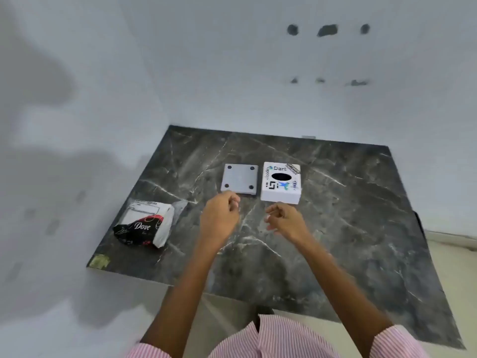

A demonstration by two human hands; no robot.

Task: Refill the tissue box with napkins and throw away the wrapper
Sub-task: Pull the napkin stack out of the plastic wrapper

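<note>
A white tissue box (280,184) with stickers and a black oval slot on top stands on the dark marble counter (348,215). To its left lies its grey base plate (240,179) with small dark feet at the corners, apart from the box. A napkin pack in a black, red and white wrapper (144,226) lies at the counter's left side. My left hand (222,215) hovers just in front of the base plate, fingers loosely curled, holding nothing. My right hand (284,219) hovers in front of the tissue box, fingers also loosely curled and empty.
White walls (232,73) close in the counter at the back and the left. A patch of yellowish tape (99,260) sits on the counter's front left corner. The floor (459,280) shows to the right.
</note>
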